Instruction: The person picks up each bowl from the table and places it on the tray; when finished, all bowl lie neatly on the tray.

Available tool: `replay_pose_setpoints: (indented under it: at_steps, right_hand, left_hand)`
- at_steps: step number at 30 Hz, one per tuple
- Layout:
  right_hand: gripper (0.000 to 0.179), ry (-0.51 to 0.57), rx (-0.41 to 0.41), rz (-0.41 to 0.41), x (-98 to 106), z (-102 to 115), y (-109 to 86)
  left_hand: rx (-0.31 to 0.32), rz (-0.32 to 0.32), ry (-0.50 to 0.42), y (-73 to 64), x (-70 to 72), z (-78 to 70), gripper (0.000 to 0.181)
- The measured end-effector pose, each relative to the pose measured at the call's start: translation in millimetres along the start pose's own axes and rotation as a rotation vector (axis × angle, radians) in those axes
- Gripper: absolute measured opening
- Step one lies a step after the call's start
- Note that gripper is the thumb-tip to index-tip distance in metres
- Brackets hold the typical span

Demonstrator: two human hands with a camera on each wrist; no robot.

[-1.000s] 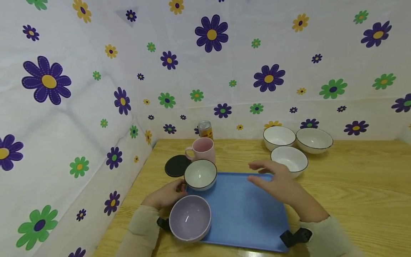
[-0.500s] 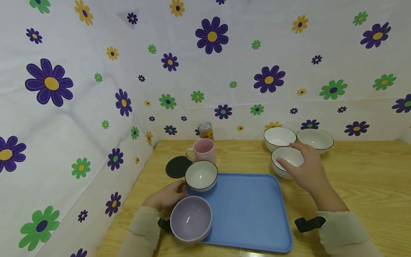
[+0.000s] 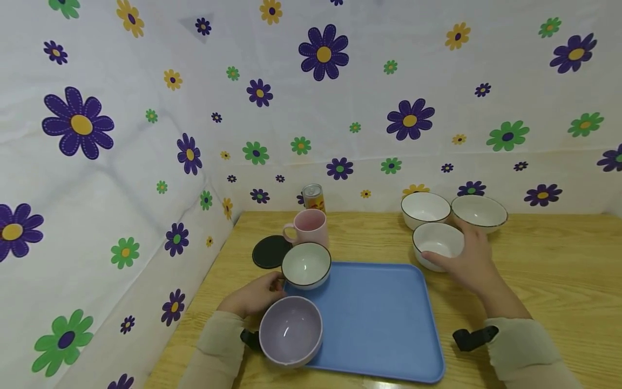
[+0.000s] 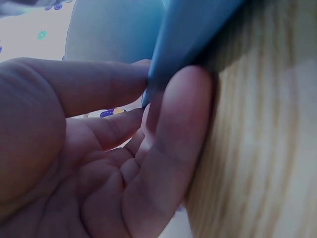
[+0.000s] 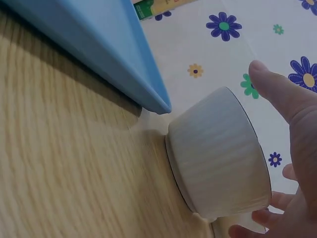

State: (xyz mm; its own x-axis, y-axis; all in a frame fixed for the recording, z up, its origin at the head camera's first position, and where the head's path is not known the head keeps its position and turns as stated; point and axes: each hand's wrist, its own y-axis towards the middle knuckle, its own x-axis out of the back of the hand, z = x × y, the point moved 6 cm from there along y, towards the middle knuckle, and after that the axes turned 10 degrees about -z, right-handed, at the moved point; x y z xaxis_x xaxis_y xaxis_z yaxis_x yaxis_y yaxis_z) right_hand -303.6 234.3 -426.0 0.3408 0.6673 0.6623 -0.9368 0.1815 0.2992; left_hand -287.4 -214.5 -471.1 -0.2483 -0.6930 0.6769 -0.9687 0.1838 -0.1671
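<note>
My left hand pinches the left rim of a blue tray; in the left wrist view the fingers and thumb lie on either side of the tray's edge. On the tray's left side sit a dark-rimmed white bowl and a lilac bowl. Beyond the tray's back right corner, my right hand is around the near white bowl, thumb over its front and fingers at its right side. In the right wrist view this bowl stands on the table and the thumb is apart from its rim.
Two more white bowls stand behind the near one. At the back left are a pink mug, a drink can and a black round coaster. A flowered cloth hangs behind the wooden table.
My right hand has moved right from above the tray to the near white bowl, and has lowered around it. The left hand keeps its hold on the tray's rim.
</note>
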Motion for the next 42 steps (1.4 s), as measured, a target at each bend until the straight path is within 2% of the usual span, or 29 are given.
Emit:
replay_pose_setpoints:
  at_steps: [7, 11, 23, 28, 33, 37, 42]
  right_hand:
    - [0.125, 0.111, -0.003, 0.089, -9.4, -12.0, -0.5]
    - [0.126, 0.15, 0.0, 0.108, -11.5, -15.2, 0.1]
    - [0.12, 0.116, 0.004, 0.099, -13.0, -13.6, -1.5]
    - [0.126, 0.065, 0.007, 0.121, -13.4, -14.5, -2.1]
    - [0.133, 0.042, 0.046, 0.121, -11.8, -7.7, -0.9]
    - [0.13, 0.06, 0.093, 0.102, -8.7, 3.6, -1.3]
    - [0.124, 0.089, 0.123, 0.129, -7.1, 19.4, -4.7]
  left_hand:
    - [0.013, 0.005, -0.009, -1.2, -0.8, -0.3, 0.048]
    - [0.008, 0.009, -0.007, -0.5, -0.7, -0.4, 0.048]
    - [0.003, 0.013, 0.005, -0.8, 0.4, 0.7, 0.051]
    - [-0.007, 0.015, 0.005, -0.5, -1.3, 1.7, 0.05]
    - [-0.014, 0.014, 0.01, 1.0, -0.9, 2.2, 0.048]
    - [-0.022, 0.011, 0.021, 1.7, -0.3, 2.5, 0.046]
    - [-0.012, 0.016, 0.021, 2.0, -0.8, 3.8, 0.047]
